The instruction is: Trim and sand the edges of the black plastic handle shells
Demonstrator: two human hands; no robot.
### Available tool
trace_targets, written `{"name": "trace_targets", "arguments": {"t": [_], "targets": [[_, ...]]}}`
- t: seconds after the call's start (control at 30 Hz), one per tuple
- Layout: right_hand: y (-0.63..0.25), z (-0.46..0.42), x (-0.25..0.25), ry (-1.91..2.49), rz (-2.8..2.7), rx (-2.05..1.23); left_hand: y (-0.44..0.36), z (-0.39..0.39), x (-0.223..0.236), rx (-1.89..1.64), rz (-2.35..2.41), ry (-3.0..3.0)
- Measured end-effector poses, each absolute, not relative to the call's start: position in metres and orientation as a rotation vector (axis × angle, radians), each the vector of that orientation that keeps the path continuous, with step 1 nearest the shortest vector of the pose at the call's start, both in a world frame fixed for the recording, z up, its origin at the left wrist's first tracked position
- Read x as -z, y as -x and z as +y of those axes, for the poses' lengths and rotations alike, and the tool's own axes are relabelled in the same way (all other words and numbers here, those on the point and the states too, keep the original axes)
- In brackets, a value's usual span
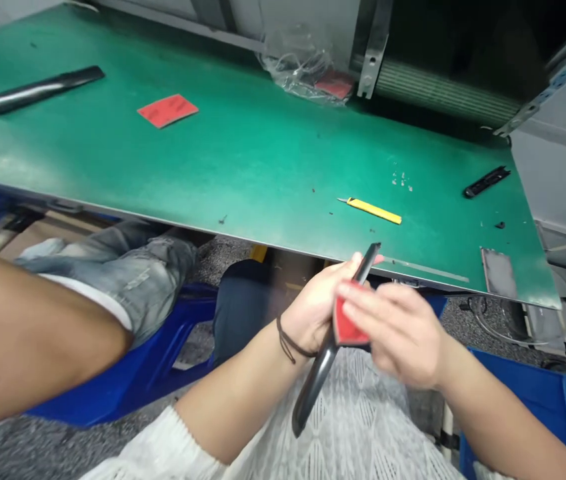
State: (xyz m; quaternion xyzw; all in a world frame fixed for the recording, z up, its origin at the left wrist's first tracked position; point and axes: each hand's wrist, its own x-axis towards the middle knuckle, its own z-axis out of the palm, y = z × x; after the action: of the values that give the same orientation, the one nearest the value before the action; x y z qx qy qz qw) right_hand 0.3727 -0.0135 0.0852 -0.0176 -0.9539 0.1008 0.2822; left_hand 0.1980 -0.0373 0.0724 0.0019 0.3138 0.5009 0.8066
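My left hand (315, 300) is closed around a long, glossy black plastic part (315, 387), which slants from my lap up toward the table edge. Pinched in my right hand (403, 330) is a red sanding pad (347, 323), pressed against the black part's upper side. Slight blur shows on the right fingers. Beyond my hands, a yellow utility knife (375, 211) lies on the green table (263, 167) with its blade out.
A second black part (43, 90) and a red sheet (167, 110) lie at left. A clear plastic bag (297, 67) sits at the back. Toward the right are a small black piece (487, 182) and a grey pad (499, 273). A co-worker's arm (37, 340) is close on my left.
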Motion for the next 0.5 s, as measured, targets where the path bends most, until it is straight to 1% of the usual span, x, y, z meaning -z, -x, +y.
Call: {"name": "trace_targets", "arguments": {"t": [0.07, 0.2, 0.3, 0.37, 0.5], "targets": [[-0.371, -0.02, -0.086, 0.061, -2.548, -0.261, -0.196, -0.034, -0.076, -1.071, 0.686, 0.041], [-0.371, -0.034, -0.086, -0.171, -2.576, -0.36, -0.195, -0.03, -0.081, -1.073, 0.749, -0.002], [-0.372, -0.034, -0.086, -0.05, -2.563, -0.237, -0.195, -0.027, -0.08, -1.054, 0.759, 0.009], [-0.372, -0.035, -0.088, -0.03, -2.565, -0.218, -0.196, -0.026, -0.078, -1.053, 0.765, 0.03], [-0.37, -0.038, -0.085, -0.255, -2.569, -0.29, -0.2, -0.026, -0.074, -1.055, 0.762, 0.03]]}}
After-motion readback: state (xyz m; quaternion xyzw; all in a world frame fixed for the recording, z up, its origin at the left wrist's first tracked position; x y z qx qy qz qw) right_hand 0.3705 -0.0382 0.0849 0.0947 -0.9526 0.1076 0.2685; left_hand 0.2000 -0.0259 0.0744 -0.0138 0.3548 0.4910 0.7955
